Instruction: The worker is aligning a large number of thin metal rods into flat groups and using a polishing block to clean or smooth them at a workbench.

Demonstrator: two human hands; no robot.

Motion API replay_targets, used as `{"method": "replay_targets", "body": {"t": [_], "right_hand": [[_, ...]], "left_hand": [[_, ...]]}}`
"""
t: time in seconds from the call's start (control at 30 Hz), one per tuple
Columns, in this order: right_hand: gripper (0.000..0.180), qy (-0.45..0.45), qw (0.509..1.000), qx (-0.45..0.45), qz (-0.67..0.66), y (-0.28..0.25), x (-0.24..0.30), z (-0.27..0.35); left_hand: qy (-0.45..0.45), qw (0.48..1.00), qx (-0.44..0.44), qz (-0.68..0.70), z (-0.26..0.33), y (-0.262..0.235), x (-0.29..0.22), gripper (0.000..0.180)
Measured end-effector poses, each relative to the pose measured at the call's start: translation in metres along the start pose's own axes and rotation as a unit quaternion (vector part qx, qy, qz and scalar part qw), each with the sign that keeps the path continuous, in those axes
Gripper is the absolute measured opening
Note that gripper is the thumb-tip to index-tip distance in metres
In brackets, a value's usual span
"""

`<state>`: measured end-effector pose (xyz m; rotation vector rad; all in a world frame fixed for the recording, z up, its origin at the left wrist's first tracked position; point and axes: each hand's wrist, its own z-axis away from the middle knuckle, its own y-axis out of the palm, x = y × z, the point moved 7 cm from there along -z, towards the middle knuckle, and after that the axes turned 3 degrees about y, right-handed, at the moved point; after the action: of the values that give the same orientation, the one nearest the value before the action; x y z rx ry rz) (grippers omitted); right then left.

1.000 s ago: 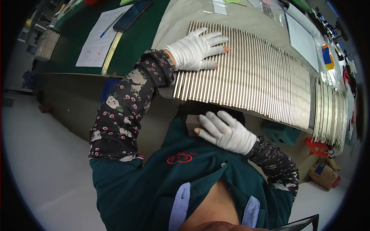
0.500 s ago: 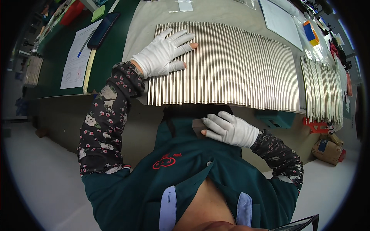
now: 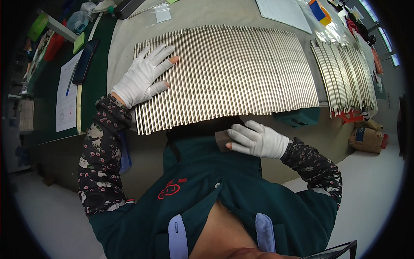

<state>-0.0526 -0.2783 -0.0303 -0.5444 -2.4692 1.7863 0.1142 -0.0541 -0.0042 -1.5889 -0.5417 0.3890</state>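
Note:
A wide row of slim, shiny metal rods [image 3: 228, 73] lies side by side on the table in front of me. My left hand [image 3: 144, 75], in a white glove with bare thumb and finger tips, rests on the rods at the row's left end, fingers spread. Below the table's front edge, close to my body, my right hand [image 3: 261, 140] in a similar glove grips a dark grey-brown rectangular block [image 3: 223, 140]. The block is apart from the rods, and its right end is hidden by the fingers.
A second bundle of metal rods [image 3: 345, 77] lies at the right. Behind stand a blue-and-orange tape roll [image 3: 320, 12] and a white sheet [image 3: 282, 15]. On the left are a phone [image 3: 85, 61], a printed paper [image 3: 67, 95] and a pen [image 3: 71, 80]. A brown sack [image 3: 365, 140] sits on the floor.
The view has turned, so the table and rods appear farther left and tilted. My left hand stays spread on the row's left end; my right hand keeps its hold on the block.

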Motion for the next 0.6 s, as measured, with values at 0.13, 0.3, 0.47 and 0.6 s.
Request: {"method": "replay_targets", "body": {"t": [0.13,0.3,0.47,0.6], "right_hand": [[0.036,0.143,0.988,-0.036,0.05,-0.04,-0.03,0.001],[0.04,0.045,0.999,0.025,-0.008,-0.009,-0.004,0.031],[0.055,0.108,0.992,0.055,0.019,-0.016,-0.029,0.038],[0.05,0.103,0.994,-0.001,-0.021,-0.022,-0.016,0.048]], "left_hand": [[0.003,1.0,-0.01,-0.004,0.003,-0.003,0.0,0.071],[0.015,1.0,-0.011,0.021,0.0,-0.004,-0.002,0.071],[0.006,1.0,-0.017,0.019,0.003,-0.007,-0.003,0.071],[0.015,0.999,-0.004,0.031,-0.002,-0.003,-0.003,0.073]]}}
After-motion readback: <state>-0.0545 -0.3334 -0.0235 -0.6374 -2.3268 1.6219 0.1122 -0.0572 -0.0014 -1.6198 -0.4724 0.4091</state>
